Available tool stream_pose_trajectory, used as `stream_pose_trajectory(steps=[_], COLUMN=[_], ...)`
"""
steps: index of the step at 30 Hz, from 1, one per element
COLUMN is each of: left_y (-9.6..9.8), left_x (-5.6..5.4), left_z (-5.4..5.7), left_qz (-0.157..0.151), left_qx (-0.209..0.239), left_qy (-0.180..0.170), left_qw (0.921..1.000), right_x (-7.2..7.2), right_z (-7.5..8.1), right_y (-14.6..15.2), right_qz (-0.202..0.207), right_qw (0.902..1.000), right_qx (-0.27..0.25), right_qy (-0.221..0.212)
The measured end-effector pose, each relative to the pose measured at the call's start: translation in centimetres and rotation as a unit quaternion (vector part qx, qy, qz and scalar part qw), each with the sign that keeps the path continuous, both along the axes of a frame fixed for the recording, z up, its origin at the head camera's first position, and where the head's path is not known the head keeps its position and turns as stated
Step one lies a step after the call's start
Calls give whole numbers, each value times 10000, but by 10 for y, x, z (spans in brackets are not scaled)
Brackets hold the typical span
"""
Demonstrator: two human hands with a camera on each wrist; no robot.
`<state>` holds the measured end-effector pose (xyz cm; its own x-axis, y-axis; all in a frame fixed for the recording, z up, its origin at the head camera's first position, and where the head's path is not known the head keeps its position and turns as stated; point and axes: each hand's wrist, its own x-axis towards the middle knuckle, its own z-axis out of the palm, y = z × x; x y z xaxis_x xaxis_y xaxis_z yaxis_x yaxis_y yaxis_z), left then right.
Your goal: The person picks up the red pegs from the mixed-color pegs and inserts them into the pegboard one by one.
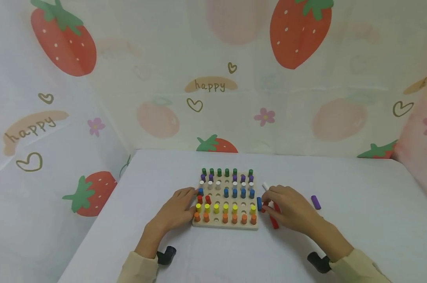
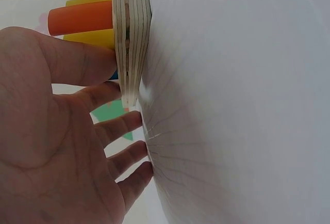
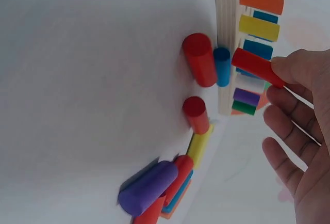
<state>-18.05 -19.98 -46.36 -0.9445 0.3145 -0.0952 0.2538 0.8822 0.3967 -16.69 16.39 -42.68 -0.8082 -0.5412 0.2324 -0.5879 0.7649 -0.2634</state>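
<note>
A wooden pegboard (image 1: 225,226) carries rows of coloured pegs: green, purple, white, blue, red, yellow and orange from back to front, with several bare holes. My left hand (image 1: 176,208) rests against the board's left edge, fingers fairly straight. In the left wrist view its thumb lies at the board's side, near a yellow peg (image 2: 90,38). Between right thumb and fingertips, my right hand (image 1: 288,206) pinches a red peg (image 3: 255,65), held beside the board's right edge. The red row has two pegs at its left end.
Right of the board lie loose pegs: a blue peg (image 1: 259,203), a white peg (image 1: 264,186), a red peg (image 1: 274,223) and, farther right, a purple peg (image 1: 315,202). More loose pegs, including a yellow peg (image 3: 200,149), show in the right wrist view. A printed cloth hangs behind the white table (image 1: 157,169).
</note>
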Motion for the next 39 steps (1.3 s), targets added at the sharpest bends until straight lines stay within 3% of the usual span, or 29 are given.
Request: stream_pose_trajectory(steps=[6,13,28,34,39], left_y=[1,2,4,4,0], left_x=[-1,-3,-8,-3,0], left_z=[0,1,2,0,1], left_qz=[-62,-45,-94,-44,28], left_qx=[130,109,145,111,74], left_qy=[3,8,87,-13,-16], left_qw=[9999,9999,9998,9999,10000], right_x=[-5,-9,-15,-16,-20], right_z=[0,2,3,0,0], right_y=[-6,-13,-23,-33,-44], right_qz=[222,197,390,440,748], right_qw=[9992,9994,9975,9982,9949], right_qx=[-48,39,19,-55,-139], right_qy=[336,269,590,397,665])
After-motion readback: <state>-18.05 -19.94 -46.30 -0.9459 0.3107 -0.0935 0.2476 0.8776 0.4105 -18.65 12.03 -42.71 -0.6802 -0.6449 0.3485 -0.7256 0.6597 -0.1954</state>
